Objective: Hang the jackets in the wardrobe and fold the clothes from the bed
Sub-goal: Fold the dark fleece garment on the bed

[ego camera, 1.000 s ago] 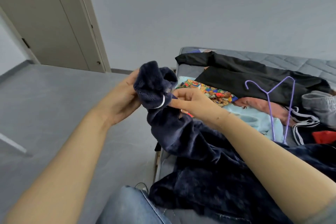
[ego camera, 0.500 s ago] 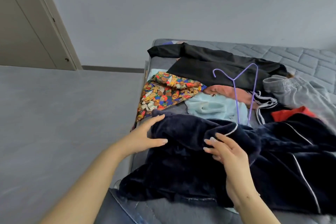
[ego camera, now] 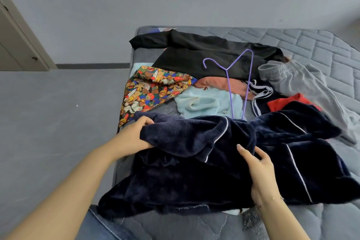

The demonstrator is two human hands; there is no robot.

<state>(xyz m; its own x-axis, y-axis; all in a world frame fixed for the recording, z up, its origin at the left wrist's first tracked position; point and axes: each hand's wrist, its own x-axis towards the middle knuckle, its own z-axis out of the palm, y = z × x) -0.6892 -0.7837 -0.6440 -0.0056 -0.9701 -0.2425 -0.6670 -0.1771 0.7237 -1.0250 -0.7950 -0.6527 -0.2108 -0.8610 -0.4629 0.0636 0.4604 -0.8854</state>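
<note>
A dark navy fleece garment with white piping (ego camera: 194, 171) lies spread on the near part of the grey quilted bed (ego camera: 311, 45). My left hand (ego camera: 134, 134) grips its folded left edge, fingers tucked under the fabric. My right hand (ego camera: 259, 169) rests on the garment's middle with fingers straight, pressing the fold. A purple wire hanger (ego camera: 229, 76) lies on the pile behind. A black jacket (ego camera: 194, 52) lies at the far side.
Other clothes lie on the bed: a bear-print cloth (ego camera: 153, 91), a light blue piece (ego camera: 206, 103), a pink piece (ego camera: 218, 82), grey sweatpants (ego camera: 296, 80) and a red item (ego camera: 288, 101). Grey floor (ego camera: 58, 113) lies to the left, with a door (ego camera: 11, 52) at the far left.
The navy garment came down from mid-air onto the bed. My left hand now grips the sleeve fold at the left, and my right hand has slid to the right over the fabric.
</note>
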